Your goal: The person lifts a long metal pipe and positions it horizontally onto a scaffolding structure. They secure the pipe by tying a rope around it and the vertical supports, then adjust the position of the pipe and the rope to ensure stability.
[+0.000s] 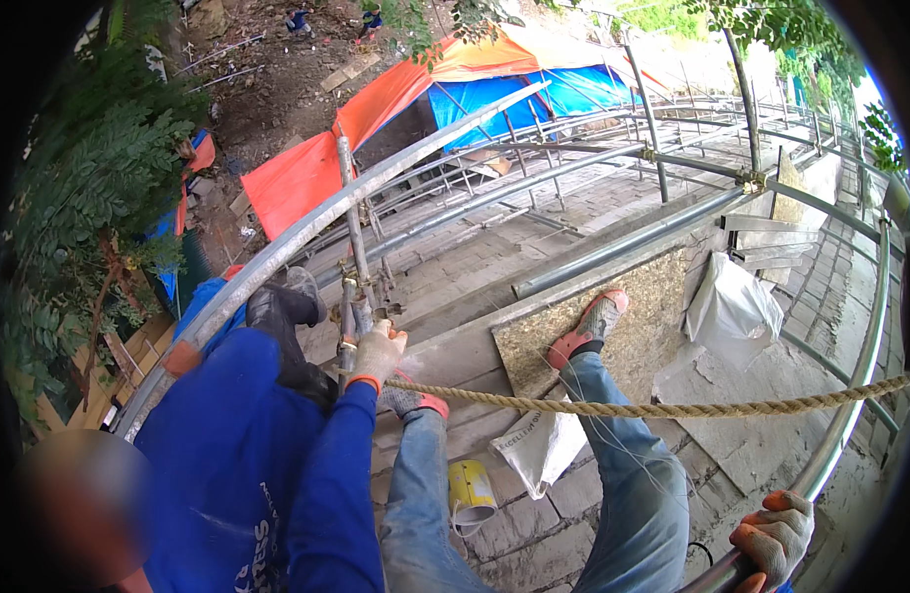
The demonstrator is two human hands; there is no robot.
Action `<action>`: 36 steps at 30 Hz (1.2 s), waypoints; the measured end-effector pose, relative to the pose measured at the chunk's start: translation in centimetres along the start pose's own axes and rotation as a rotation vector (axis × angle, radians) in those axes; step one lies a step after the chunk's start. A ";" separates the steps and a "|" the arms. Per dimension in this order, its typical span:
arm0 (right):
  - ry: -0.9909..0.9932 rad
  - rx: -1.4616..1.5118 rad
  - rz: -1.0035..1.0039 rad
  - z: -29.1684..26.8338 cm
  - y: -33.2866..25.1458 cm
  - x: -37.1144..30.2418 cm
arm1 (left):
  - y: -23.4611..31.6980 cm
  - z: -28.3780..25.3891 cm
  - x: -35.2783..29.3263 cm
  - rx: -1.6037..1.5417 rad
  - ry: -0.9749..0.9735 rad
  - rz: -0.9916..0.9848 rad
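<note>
Firmly, right hand [776, 539] gripping metal rail [832, 445], left hand [379, 356] at upright pole [353, 203], its grip unclear

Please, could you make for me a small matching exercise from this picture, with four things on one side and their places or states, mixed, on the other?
Column one
1. The person's right hand
2. The rope
3. The can
4. The chipboard sheet

Column two
A. Yellow, seen between the two jeans legs
B. Under a grey and orange shoe
C. Gloved, closed around a metal rail
D. Tan and twisted, crossing in front of the right leg

Right pairs: 1-C, 2-D, 3-A, 4-B
</note>
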State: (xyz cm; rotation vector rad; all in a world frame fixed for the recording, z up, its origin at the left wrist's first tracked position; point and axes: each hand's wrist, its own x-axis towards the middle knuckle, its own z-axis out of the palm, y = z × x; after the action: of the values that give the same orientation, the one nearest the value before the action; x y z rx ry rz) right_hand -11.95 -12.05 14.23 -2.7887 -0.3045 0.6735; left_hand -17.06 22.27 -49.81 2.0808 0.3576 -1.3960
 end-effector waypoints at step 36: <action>-0.029 0.000 -0.017 -0.1 0.1 0.6 | 1.1 -0.6 0.4 -0.033 -0.044 -0.040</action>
State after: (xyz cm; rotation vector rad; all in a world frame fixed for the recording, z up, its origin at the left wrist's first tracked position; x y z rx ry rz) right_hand -11.41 -11.97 14.05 -2.7750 -0.3338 0.7099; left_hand -15.87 21.71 -49.66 2.0234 0.4028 -1.4477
